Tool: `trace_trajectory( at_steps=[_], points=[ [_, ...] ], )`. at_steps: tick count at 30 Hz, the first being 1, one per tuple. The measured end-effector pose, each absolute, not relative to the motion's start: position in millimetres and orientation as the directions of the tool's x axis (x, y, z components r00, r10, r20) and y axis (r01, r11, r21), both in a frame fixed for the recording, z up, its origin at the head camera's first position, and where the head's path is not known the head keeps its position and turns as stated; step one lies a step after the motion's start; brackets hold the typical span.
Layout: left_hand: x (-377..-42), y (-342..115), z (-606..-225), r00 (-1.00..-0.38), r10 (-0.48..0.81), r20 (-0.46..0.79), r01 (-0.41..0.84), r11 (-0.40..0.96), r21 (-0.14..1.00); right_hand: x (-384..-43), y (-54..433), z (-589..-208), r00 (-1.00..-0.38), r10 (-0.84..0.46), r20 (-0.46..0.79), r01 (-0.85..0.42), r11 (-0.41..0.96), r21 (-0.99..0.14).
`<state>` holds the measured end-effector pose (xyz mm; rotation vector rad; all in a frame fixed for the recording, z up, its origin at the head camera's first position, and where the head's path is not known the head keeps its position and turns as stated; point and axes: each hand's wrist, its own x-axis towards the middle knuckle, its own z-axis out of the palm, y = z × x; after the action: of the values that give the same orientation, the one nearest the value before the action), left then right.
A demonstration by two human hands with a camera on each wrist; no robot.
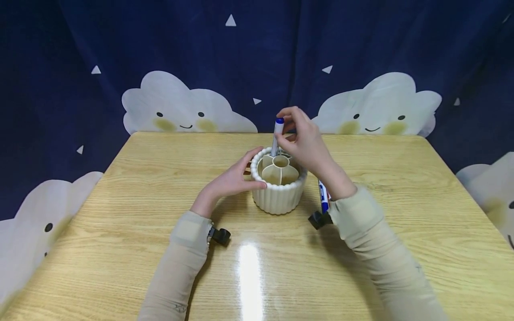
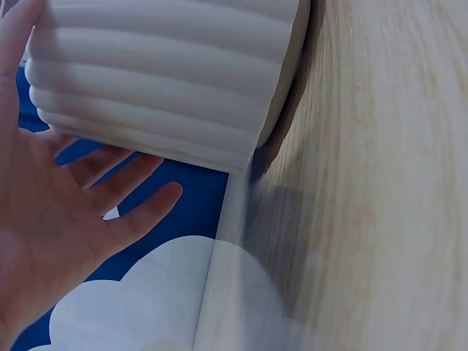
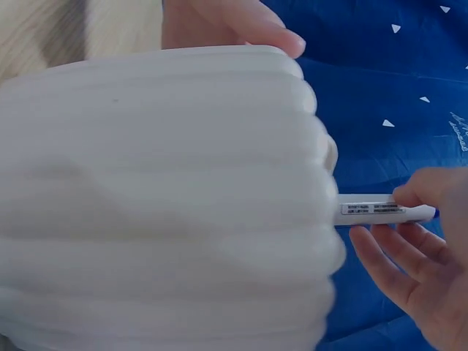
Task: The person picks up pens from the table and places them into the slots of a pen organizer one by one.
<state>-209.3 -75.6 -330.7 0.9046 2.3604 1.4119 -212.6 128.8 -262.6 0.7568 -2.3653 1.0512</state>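
Note:
A cream, ribbed pen holder [image 1: 279, 200] with a beaded rim and divided compartments stands upright on the table. My left hand [image 1: 233, 178] holds its left side, thumb at the near rim and fingers round the far side; the left wrist view shows the palm [image 2: 44, 219] beside the ribbed wall. Above the back of the holder, my right hand [image 1: 303, 138] pinches a white marker [image 1: 277, 136] near its blue end. The marker stands nearly upright, its lower end inside a rear compartment. In the right wrist view, printed text shows on the marker [image 3: 373, 210] beyond the rim.
Another marker with a blue end [image 1: 324, 196] lies on the table right of the holder, partly hidden by the right forearm, with a bit of red beside it. A dark blue curtain [image 1: 273, 58] with white clouds hangs behind the wooden table [image 1: 180, 156].

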Motion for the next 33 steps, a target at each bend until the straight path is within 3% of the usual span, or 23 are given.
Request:
trace_trajectory(
  at_steps=[12, 24, 33],
  points=[
    [-204.4, -75.5, -319.7, -0.784, 0.616, 0.077, 0.359, 0.348, 0.866, -217.4, 133.2, -276.8, -0.781, -0.358, 0.512, -0.617, 0.576, -0.537],
    [-210.0, -76.8, -329.4, -0.787, 0.612, 0.081, 0.354, 0.339, 0.872, -221.5, 139.1, -293.7, -0.876, -0.342, 0.34, -0.474, 0.484, -0.735],
    [-222.6, -78.6, -355.9, -0.798, 0.594, 0.098, 0.346, 0.319, 0.882, -219.6, 139.5, -299.2, -0.848, -0.347, 0.401, -0.524, 0.43, -0.736]
  ],
)
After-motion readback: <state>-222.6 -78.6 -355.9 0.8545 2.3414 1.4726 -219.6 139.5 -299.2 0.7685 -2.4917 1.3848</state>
